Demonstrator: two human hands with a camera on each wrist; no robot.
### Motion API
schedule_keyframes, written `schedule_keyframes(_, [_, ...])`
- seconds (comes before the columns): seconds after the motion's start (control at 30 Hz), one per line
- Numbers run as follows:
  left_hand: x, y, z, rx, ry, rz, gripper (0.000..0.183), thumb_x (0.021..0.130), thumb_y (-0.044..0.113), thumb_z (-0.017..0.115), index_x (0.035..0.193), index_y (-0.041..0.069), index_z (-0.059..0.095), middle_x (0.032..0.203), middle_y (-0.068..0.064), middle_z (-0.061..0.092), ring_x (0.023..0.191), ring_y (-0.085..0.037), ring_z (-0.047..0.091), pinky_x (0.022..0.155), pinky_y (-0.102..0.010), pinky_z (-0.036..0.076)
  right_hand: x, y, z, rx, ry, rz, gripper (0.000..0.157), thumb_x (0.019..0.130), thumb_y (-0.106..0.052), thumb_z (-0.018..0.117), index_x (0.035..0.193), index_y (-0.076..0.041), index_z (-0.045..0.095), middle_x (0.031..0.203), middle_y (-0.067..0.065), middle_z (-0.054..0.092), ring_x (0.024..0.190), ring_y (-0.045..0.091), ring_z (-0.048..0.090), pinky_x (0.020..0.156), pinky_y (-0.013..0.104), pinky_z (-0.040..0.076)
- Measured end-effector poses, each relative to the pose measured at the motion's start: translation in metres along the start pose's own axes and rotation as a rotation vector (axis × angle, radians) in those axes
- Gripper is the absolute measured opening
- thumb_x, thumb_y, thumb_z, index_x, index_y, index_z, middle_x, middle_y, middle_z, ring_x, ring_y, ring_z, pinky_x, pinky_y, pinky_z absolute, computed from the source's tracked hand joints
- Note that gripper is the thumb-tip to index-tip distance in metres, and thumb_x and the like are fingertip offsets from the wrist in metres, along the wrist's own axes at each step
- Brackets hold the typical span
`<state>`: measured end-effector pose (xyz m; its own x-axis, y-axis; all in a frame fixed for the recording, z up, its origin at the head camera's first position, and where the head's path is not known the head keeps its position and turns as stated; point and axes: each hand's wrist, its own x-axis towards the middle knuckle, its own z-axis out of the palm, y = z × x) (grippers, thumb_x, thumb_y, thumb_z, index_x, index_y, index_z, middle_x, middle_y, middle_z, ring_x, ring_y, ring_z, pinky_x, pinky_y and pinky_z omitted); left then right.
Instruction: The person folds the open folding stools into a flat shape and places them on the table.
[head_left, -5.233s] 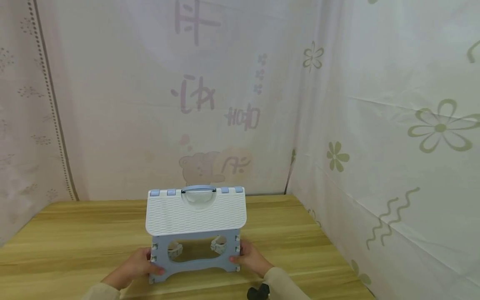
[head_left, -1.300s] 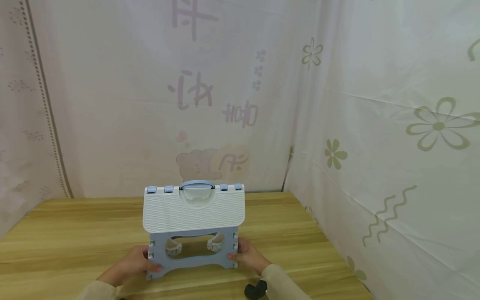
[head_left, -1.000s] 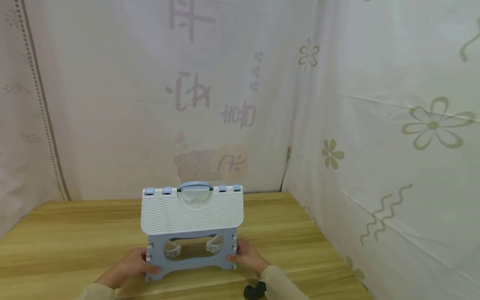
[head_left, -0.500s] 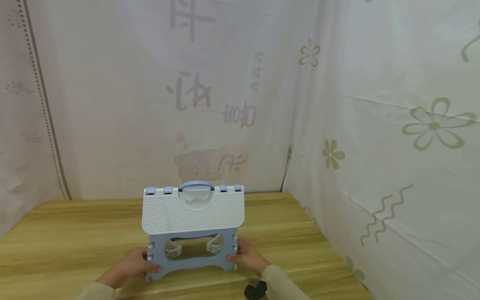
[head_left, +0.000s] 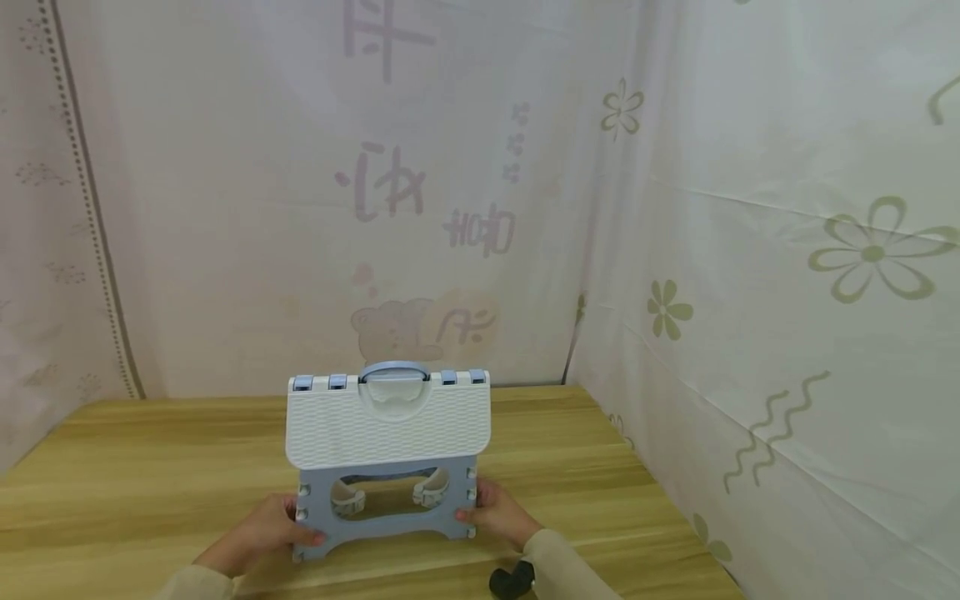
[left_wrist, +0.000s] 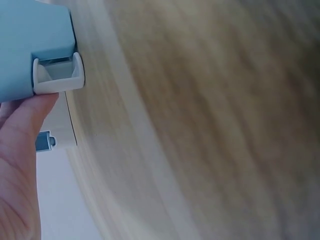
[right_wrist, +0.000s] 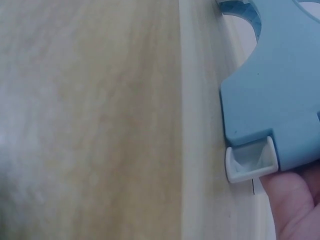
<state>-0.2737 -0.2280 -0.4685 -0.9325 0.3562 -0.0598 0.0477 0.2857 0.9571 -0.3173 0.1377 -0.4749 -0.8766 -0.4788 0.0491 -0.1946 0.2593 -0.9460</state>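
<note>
A folding step stool stands upright on the wooden table, its white woven-pattern top panel tilted down toward me and a blue carry handle at the top edge. Below the panel shows a pale blue leg frame with an oval cutout. My left hand grips the frame's lower left side, thumb across the front. Opposite it, my right hand holds the lower right side. Each wrist view shows a blue leg corner with a white plastic hinge piece beside the fingers. The far-side fingers are mostly hidden.
The wood-grain table extends around the stool. A small black object lies by the right sleeve. Printed cloth curtains hang behind the table and along its right side.
The head view has shifted slightly, placing the stool a little farther left and higher in the picture than at first. Both hands keep the same hold on it.
</note>
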Motion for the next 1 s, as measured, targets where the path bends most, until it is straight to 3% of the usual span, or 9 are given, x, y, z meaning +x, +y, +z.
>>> schedule_keyframes(1.0, [-0.0011, 0.001, 0.0021, 0.002, 0.013, 0.003, 0.051, 0.076, 0.004, 0.078, 0.114, -0.02, 0.055, 0.106, -0.025, 0.069, 0.096, -0.028, 0.066, 0.083, -0.042, 0.055, -0.0006, 0.0011, -0.002, 0.01, -0.034, -0.03, 0.05, 0.089, 0.003, 0.064, 0.133, 0.016, 0.043, 0.126, 0.028, 0.059, 0.116, 0.037, 0.058, 0.098, 0.044, 0.047])
